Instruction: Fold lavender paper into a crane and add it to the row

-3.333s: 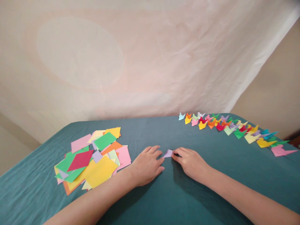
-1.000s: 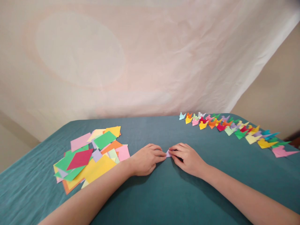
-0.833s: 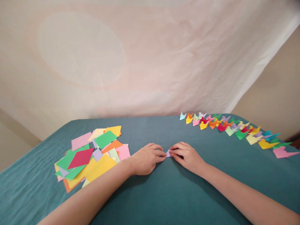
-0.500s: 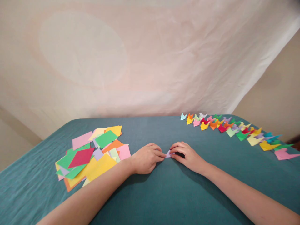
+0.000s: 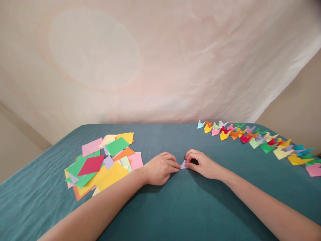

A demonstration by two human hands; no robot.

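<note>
A small folded lilac paper (image 5: pixel 183 164) lies on the teal cloth (image 5: pixel 175 207) between my two hands. My left hand (image 5: pixel 160 168) rests on the cloth with its fingers curled, their tips pinching the paper's left edge. My right hand (image 5: pixel 204 164) has its fingers bent and pressed on the paper's right side, covering most of it. Only a little triangle of the paper shows.
A loose pile of coloured paper squares (image 5: pixel 102 162) lies to the left of my left hand. Several small folded paper birds (image 5: pixel 258 140) stand in a curved band from the far edge to the right edge. A pale sheet (image 5: pixel 160 60) hangs behind.
The lilac paper shows less than before, as both hands closed in on it. The view has shifted a little, so everything sits slightly further right.
</note>
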